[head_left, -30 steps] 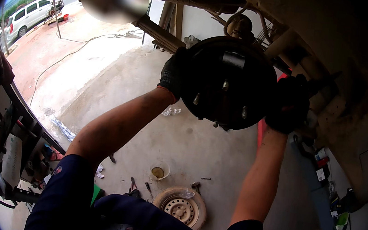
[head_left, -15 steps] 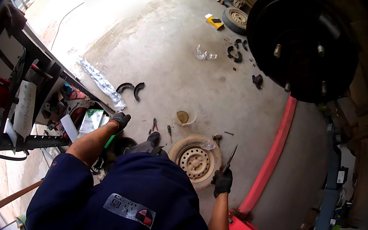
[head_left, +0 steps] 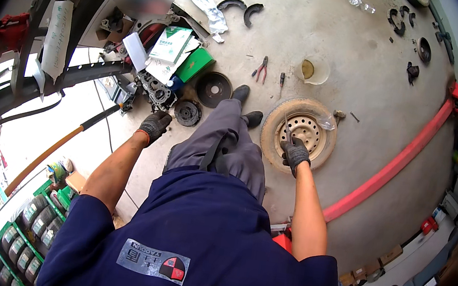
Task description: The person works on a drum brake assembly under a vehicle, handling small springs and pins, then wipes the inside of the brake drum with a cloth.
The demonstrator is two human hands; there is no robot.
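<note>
My right hand (head_left: 295, 154), in a dark work glove, is closed around a slim, pointed metal tool (head_left: 287, 126). Its exact kind is hard to make out. Below it lies a wheel (head_left: 268, 131) with a beige steel rim and a dusty tire. My left hand (head_left: 155, 125), gloved too with an orange cuff, hangs at my left side with loosely bent fingers apart and nothing seen in them. Nearest to it are a round dark ribbed part (head_left: 188, 113) and a metal casting (head_left: 157, 92) on the floor. A black brake drum (head_left: 213, 89) sits beside my shoe.
Red-handled pliers (head_left: 261, 69), a screwdriver (head_left: 282, 80), a translucent bowl (head_left: 315, 71) and a hammer (head_left: 338, 115) lie ahead. Curved brake shoes (head_left: 251, 14) are farther off. A red lift arm (head_left: 394, 159) crosses the right. Boxes (head_left: 196, 64) and a long wooden handle (head_left: 44, 159) are left.
My view has swung left and back, bringing the tire rack and brake drum into sight; the overhead hub has left it. My right hand, still holding the tool, is now over the wheel's edge.
</note>
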